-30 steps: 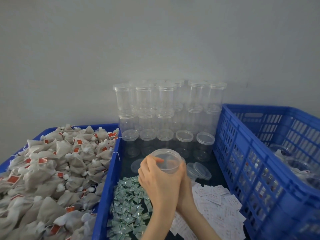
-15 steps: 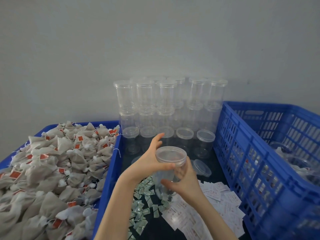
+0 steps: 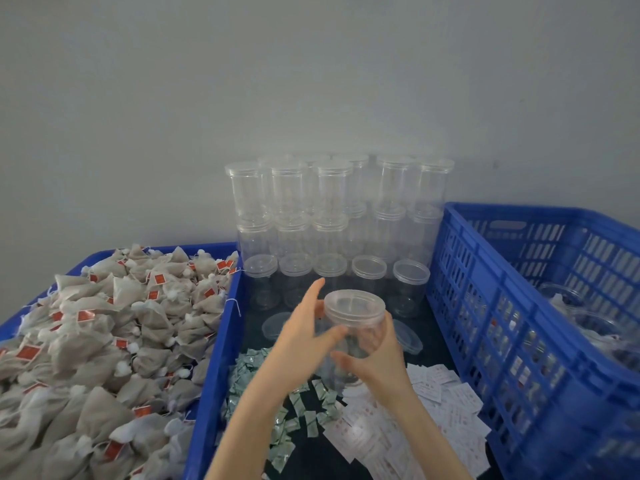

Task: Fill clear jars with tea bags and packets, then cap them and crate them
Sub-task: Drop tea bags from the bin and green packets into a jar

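A clear jar [image 3: 356, 336] with a clear lid [image 3: 355, 301] on top is held upright over the dark middle tray. My right hand [image 3: 379, 363] grips the jar's body from the near right side. My left hand [image 3: 303, 329] is at the jar's left, thumb touching it just under the lid, with the index finger straight and pointing up. The jar's contents cannot be made out. Tea bags [image 3: 104, 334] with red tags fill the blue crate on the left. Small green packets [image 3: 277, 396] and white packets [image 3: 436, 407] lie below my hands.
Empty capped clear jars [image 3: 332, 216] are stacked in rows against the wall behind. Loose lids [image 3: 408, 336] lie on the tray. A tall blue crate [image 3: 512, 306] on the right holds filled jars [image 3: 588, 327].
My left hand came off the top of the lid and slid to the jar's left side, fingers opening. The jar has risen slightly; my right hand keeps its grip.
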